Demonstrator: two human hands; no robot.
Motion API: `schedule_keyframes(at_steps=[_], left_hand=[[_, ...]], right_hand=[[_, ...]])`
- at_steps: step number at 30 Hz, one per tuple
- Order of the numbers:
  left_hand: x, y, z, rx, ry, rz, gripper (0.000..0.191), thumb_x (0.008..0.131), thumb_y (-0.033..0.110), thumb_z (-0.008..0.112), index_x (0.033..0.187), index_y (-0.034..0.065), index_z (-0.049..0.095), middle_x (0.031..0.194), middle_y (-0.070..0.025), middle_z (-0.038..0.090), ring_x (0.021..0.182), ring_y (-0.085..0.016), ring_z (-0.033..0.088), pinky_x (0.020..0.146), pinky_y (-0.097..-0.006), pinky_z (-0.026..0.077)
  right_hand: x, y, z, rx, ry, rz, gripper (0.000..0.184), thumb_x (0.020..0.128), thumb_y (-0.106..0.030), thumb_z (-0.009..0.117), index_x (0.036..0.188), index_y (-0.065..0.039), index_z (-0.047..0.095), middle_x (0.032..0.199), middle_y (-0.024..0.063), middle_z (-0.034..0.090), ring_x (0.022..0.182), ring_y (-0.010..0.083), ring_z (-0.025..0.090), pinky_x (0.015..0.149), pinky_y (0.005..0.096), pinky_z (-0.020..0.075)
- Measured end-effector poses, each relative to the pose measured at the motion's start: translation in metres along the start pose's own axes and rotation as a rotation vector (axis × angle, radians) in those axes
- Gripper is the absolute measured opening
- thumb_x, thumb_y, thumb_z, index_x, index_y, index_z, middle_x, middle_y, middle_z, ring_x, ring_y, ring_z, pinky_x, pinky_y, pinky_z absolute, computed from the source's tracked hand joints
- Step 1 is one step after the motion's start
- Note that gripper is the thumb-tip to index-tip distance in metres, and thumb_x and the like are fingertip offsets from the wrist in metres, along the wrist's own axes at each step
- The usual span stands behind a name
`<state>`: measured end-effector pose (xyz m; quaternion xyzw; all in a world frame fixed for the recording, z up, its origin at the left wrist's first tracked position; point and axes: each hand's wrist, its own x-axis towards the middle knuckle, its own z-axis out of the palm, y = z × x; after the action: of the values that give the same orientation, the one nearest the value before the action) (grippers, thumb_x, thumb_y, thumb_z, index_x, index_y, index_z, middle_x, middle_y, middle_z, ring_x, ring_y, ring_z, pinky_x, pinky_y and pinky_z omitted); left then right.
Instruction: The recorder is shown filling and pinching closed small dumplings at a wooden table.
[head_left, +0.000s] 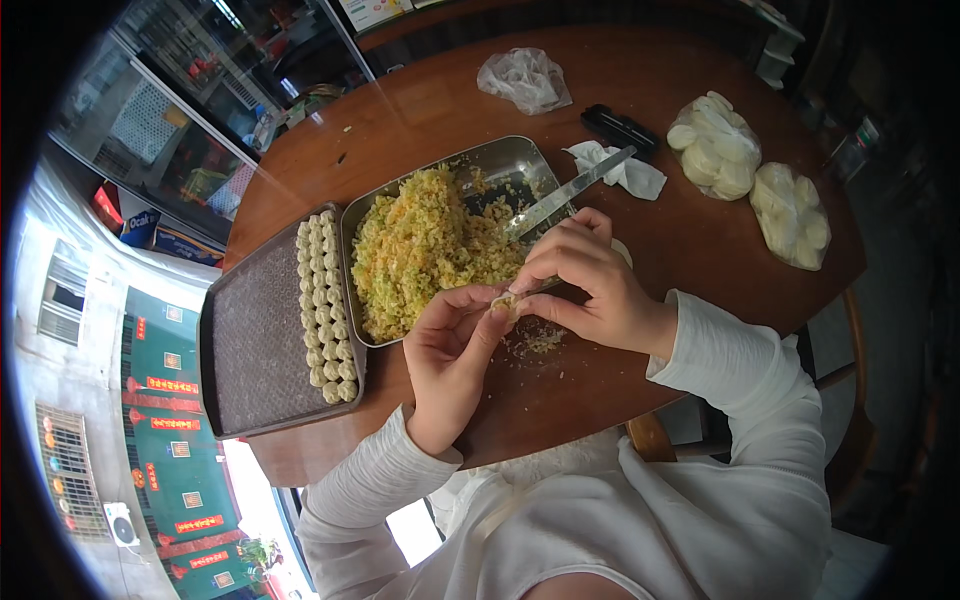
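Between the fingertips of my left hand (457, 337) and my right hand (585, 281) is a small dough wrapper (506, 304) with filling in it. Both hands pinch its edge above the near side of a metal tray (517, 142). Chopped yellow, green and orange filling (420, 247) is heaped in that tray. A flat metal spatula or blade (570, 191) slants over the tray's right rim, its lower end by the filling. Left of it, a dark textured tray (255, 330) holds rows of small pleated dumplings (322, 307). Part of a pale round wrapper (622, 253) shows behind my right hand.
Two plastic bags of pale dough rounds (716, 146) (791, 216) lie at the right of the wooden table (705, 247). Beyond the metal tray are a crumpled clear bag (525, 80), a black plastic object (619, 129) and a white tissue (634, 176). Crumbs (544, 337) lie beside my hands.
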<state>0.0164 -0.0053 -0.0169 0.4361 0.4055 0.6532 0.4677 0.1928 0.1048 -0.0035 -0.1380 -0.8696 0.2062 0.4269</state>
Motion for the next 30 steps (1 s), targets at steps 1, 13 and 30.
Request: schedule_keyframes(at_steps=[1,13,30], left_hand=[[-0.0010,-0.0011,-0.0010,0.002,-0.001,0.003,0.019,0.096,-0.003,0.062,0.115,-0.0066,0.059,0.120,-0.0150,0.067,0.105,-0.016,0.067,0.092,-0.0275,0.054],[0.0005,-0.0049,-0.0028,0.026,-0.015,0.009,0.015,0.095,-0.005,0.063,0.110,-0.0072,0.064,0.118,-0.0154,0.068,0.106,-0.016,0.067,0.094,-0.0278,0.053],[-0.0004,-0.0048,-0.0044,-0.006,0.006,0.011,0.012,0.096,-0.003,0.062,0.108,-0.0043,0.060,0.124,-0.0163,0.065,0.107,-0.015,0.065,0.092,-0.0276,0.053]], right_hand=[[0.0000,-0.0001,0.0004,-0.003,0.001,-0.006,0.018,0.080,-0.018,0.081,0.093,-0.018,0.068,0.090,-0.0070,0.067,0.085,0.0125,0.062,0.097,0.0371,0.0324],[-0.0029,-0.0011,0.0010,-0.117,-0.004,-0.109,0.015,0.080,-0.014,0.078,0.089,-0.019,0.067,0.091,-0.0075,0.062,0.089,0.0132,0.059,0.097,0.0401,0.0300],[-0.0018,-0.0013,0.0018,-0.082,-0.002,-0.088,0.011,0.085,-0.015,0.074,0.090,-0.017,0.065,0.094,-0.0059,0.062,0.094,0.0146,0.058,0.098,0.0405,0.0292]])
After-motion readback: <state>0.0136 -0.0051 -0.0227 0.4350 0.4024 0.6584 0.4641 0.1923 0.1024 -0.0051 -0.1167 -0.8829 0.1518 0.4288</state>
